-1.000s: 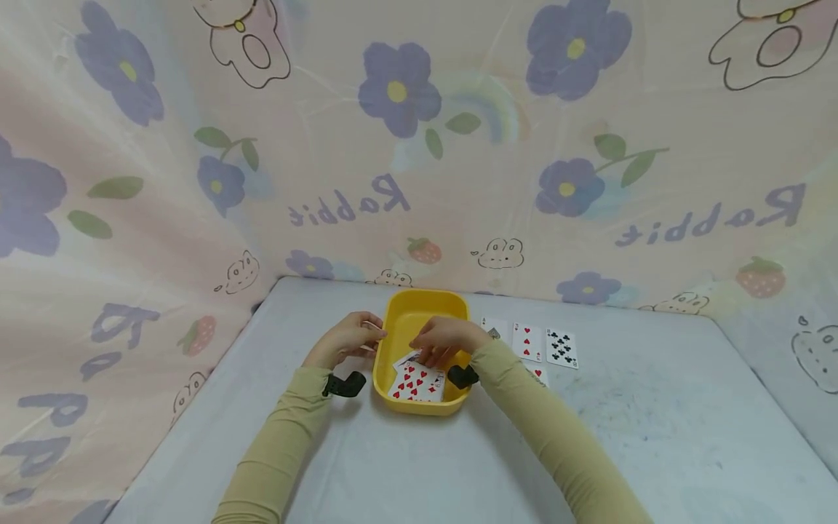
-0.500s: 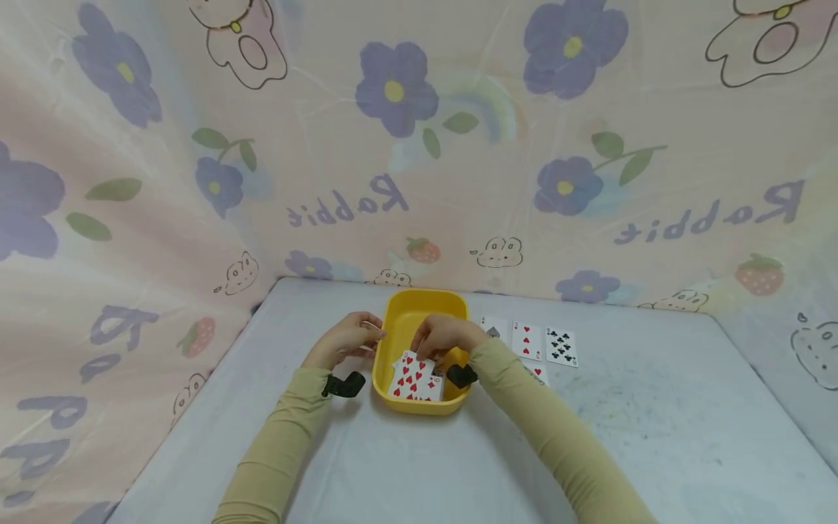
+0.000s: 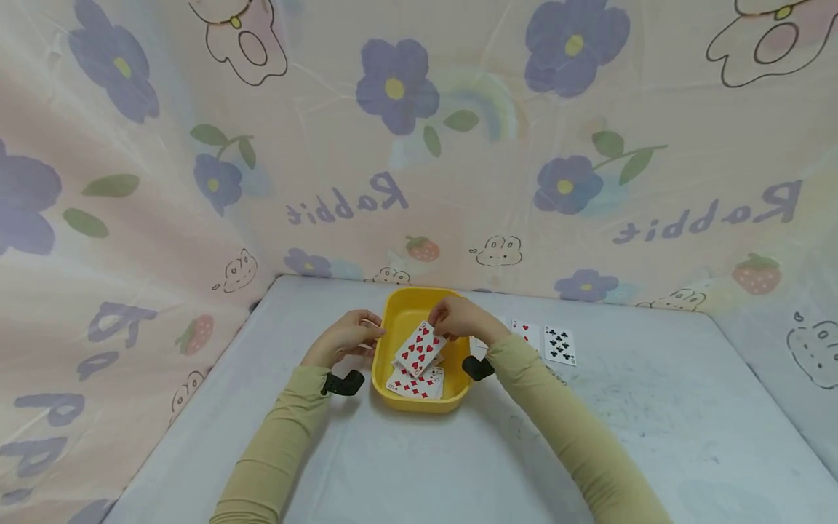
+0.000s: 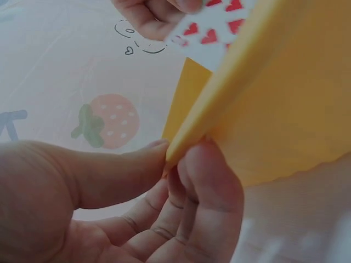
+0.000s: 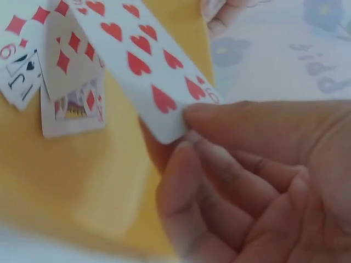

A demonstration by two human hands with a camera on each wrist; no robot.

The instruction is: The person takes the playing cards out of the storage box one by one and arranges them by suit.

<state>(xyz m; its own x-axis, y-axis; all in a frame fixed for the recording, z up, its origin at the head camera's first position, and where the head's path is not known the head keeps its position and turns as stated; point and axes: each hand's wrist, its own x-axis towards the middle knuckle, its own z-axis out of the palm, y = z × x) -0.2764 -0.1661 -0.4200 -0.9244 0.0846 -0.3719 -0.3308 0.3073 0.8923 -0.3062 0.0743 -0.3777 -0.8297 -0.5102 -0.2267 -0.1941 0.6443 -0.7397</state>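
Pastel printed fabric is hanging behind a white table. A white nine-of-hearts playing card is slanting above several loose face-up cards inside a yellow, round-cornered tray. The right hand is pinching that card at one end between thumb and fingers. The left hand is pinching the tray's rim, thumb opposing forefinger. Further face-up cards are lying on the table, right of the tray.
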